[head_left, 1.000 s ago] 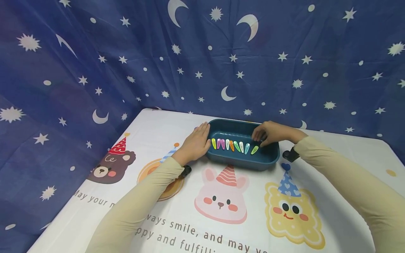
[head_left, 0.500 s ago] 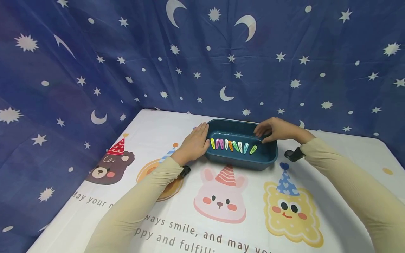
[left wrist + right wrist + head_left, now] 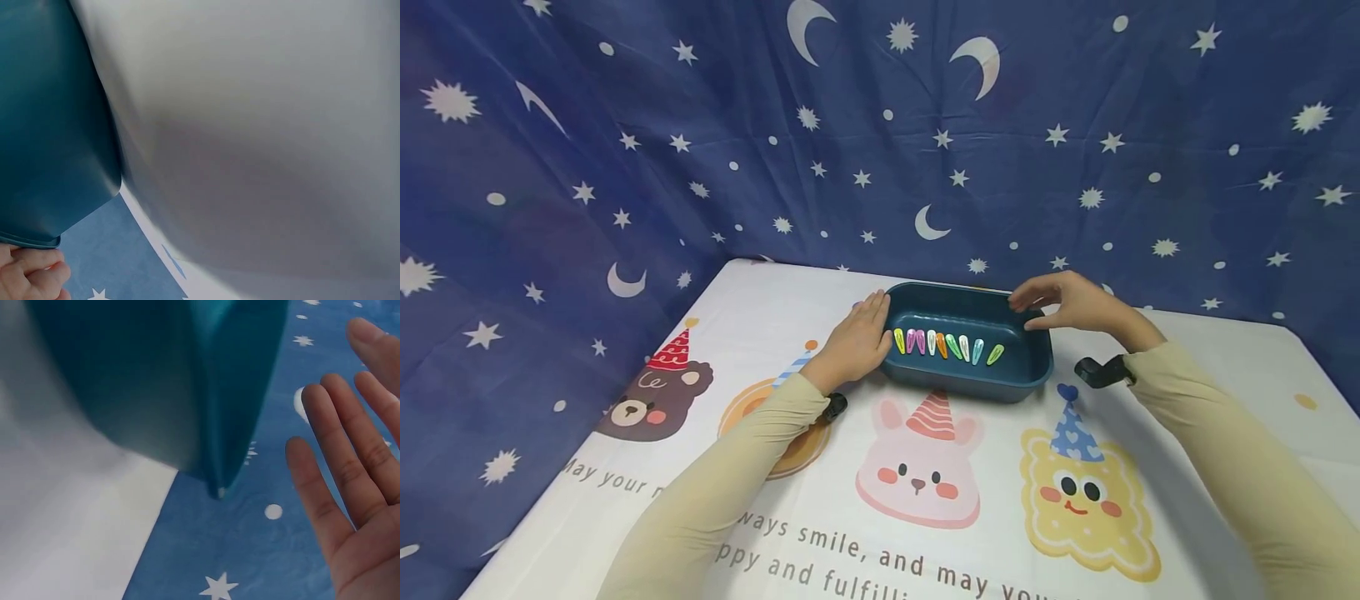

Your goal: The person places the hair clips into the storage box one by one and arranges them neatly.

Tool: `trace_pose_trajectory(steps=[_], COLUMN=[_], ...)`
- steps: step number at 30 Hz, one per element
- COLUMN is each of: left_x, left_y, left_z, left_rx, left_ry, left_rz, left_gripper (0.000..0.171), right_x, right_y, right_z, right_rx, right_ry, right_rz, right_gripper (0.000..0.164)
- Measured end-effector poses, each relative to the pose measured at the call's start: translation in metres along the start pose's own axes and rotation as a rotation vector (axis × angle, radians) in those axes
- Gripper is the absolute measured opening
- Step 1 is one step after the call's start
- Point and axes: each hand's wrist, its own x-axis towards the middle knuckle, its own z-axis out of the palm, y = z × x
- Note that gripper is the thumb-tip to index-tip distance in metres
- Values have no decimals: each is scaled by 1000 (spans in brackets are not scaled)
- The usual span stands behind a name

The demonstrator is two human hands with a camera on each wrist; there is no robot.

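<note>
A dark teal bin (image 3: 966, 387) stands on the table with a row of colourful snap hair clips along its near inner side. A yellow hair clip (image 3: 899, 340) is at the left end, an orange hair clip (image 3: 942, 346) sits mid-row, and a light green hair clip (image 3: 995, 355) lies tilted at the right end, slightly apart. My left hand (image 3: 853, 342) rests against the bin's left end, fingers extended; its fingers show at the rim in the left wrist view. Above the bin's right end is my right hand (image 3: 1075, 304), fingers spread in the right wrist view (image 3: 356, 469), holding nothing.
The white tablecloth (image 3: 820, 542) bears printed cartoon figures and lettering. Behind the bin hangs a dark blue curtain (image 3: 842, 100) with moons and stars, close to the table's far edge. A black wrist camera (image 3: 1101, 372) sits under the right sleeve.
My right hand has lifted off the light green hair clip area, moving up and right toward the bin's right rim, fingers opening. My left hand stays at the left end.
</note>
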Motion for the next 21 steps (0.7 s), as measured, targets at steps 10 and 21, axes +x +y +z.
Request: trace_pose_trajectory(steps=[10,21], left_x=[2,-9], left_y=[-4,-10], left_z=[1,-2], left_rx=[-8,-36], left_ry=[-9,-24], left_rz=[0,-21], left_gripper=[61,63], right_x=[-24,-46], right_y=[-10,-12], right_z=[5,18], right_rx=[3,-66], right_ry=[126,327], right_rz=[5,36], right_gripper=[43,41])
